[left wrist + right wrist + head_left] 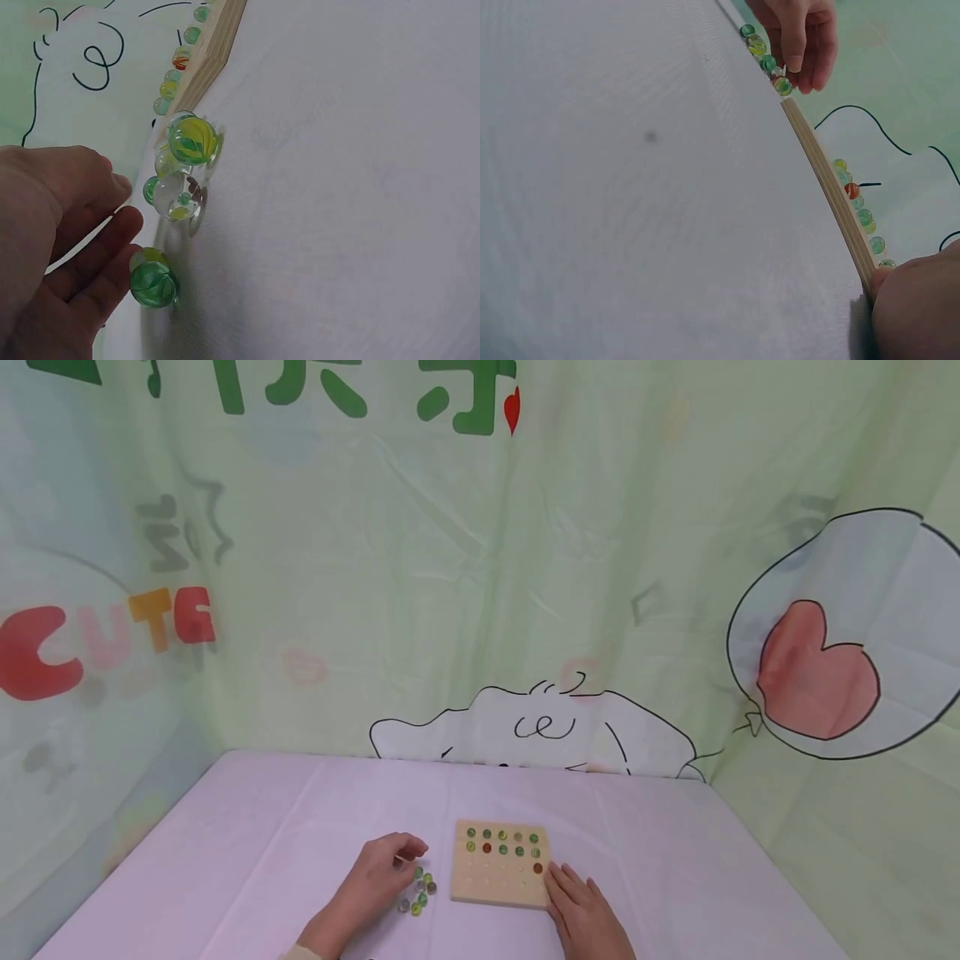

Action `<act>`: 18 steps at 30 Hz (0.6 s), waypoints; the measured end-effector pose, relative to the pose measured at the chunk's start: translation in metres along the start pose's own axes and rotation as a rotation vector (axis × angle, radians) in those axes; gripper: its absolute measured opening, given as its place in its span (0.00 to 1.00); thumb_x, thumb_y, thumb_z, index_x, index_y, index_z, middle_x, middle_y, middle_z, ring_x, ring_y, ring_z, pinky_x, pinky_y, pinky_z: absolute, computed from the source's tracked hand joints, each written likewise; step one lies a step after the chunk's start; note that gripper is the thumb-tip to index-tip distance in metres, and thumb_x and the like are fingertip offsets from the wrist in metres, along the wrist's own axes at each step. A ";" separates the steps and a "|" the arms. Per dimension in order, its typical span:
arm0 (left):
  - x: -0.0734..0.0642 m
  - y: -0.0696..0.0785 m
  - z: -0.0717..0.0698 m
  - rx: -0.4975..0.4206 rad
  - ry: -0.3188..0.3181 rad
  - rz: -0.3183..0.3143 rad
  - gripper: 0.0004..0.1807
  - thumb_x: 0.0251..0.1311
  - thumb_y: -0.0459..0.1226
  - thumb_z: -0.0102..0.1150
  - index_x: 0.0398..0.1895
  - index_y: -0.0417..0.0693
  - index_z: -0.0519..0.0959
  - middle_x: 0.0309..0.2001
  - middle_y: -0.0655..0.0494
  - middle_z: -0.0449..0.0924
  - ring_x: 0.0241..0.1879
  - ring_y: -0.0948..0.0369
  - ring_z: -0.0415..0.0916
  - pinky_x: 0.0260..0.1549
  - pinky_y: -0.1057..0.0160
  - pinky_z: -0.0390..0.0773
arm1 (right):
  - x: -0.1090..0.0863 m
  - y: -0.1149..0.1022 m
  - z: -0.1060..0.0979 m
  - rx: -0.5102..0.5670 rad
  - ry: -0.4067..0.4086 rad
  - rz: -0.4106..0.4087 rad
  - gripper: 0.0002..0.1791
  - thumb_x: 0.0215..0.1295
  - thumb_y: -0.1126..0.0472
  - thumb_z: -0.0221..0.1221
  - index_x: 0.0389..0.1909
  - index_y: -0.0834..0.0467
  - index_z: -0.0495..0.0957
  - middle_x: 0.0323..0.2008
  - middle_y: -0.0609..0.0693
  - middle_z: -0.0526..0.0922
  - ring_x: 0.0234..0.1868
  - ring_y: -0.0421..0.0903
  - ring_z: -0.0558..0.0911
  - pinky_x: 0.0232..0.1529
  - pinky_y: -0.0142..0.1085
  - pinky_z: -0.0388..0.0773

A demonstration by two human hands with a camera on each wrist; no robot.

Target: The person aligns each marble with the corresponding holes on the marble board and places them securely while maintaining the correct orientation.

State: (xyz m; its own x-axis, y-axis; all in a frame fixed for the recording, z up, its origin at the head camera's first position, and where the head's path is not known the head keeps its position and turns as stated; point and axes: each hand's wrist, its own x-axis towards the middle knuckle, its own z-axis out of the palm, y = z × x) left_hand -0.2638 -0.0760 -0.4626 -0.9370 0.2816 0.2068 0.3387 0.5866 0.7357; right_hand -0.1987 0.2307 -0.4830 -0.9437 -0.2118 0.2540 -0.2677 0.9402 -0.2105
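Observation:
A square wooden board (495,893) lies on the table, with glass marbles in its two far rows. One dark red marble (537,867) sits at the right end of the third row; other hollows nearer me are bare. My right hand (588,914) rests against the board's right edge, fingers extended. Left of the board, several loose marbles (422,900) lie in a cluster. Beside them is my left hand (378,872), its fingers loosely bent. In the left wrist view, a green marble (155,286) lies by its fingertips, and no marble shows between thumb and fingers.
A pale pinkish cloth covers the table (300,827). Behind it hangs a light green curtain (450,568) with printed drawings and letters. The wooden board's side edge (832,195) runs between the two hands in the right wrist view.

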 end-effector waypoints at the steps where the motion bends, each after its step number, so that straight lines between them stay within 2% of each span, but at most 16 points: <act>1: -0.001 -0.001 0.001 0.002 -0.002 0.007 0.13 0.55 0.27 0.59 0.43 0.46 0.83 0.41 0.57 0.85 0.42 0.62 0.78 0.40 0.64 0.80 | 0.000 0.000 0.000 -0.002 -0.002 0.002 0.26 0.64 0.58 0.63 0.62 0.63 0.76 0.64 0.56 0.77 0.66 0.56 0.74 0.63 0.60 0.70; 8: -0.001 -0.007 0.005 0.032 -0.007 0.029 0.18 0.49 0.25 0.57 0.42 0.47 0.83 0.40 0.59 0.84 0.40 0.64 0.77 0.37 0.67 0.79 | -0.001 -0.001 -0.001 0.001 -0.014 0.008 0.26 0.65 0.58 0.62 0.62 0.62 0.75 0.65 0.56 0.76 0.67 0.56 0.73 0.64 0.60 0.70; 12: -0.001 -0.006 0.006 0.032 -0.007 0.039 0.18 0.47 0.24 0.58 0.41 0.48 0.83 0.38 0.60 0.84 0.38 0.65 0.77 0.36 0.67 0.78 | -0.001 -0.001 -0.001 -0.011 -0.010 0.001 0.25 0.65 0.58 0.62 0.61 0.63 0.76 0.64 0.56 0.77 0.66 0.56 0.74 0.63 0.59 0.70; 18: -0.001 -0.005 0.007 0.021 -0.020 0.047 0.16 0.47 0.25 0.61 0.39 0.48 0.83 0.37 0.61 0.84 0.36 0.65 0.76 0.35 0.68 0.78 | 0.001 -0.001 0.000 0.005 -0.030 0.041 0.25 0.66 0.56 0.61 0.62 0.61 0.76 0.64 0.54 0.77 0.67 0.56 0.73 0.65 0.59 0.69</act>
State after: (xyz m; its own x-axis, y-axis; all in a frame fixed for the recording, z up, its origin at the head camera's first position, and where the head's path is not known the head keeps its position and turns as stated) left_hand -0.2644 -0.0741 -0.4710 -0.9180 0.3243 0.2282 0.3845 0.5877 0.7119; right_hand -0.1990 0.2295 -0.4821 -0.9592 -0.1811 0.2170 -0.2296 0.9470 -0.2247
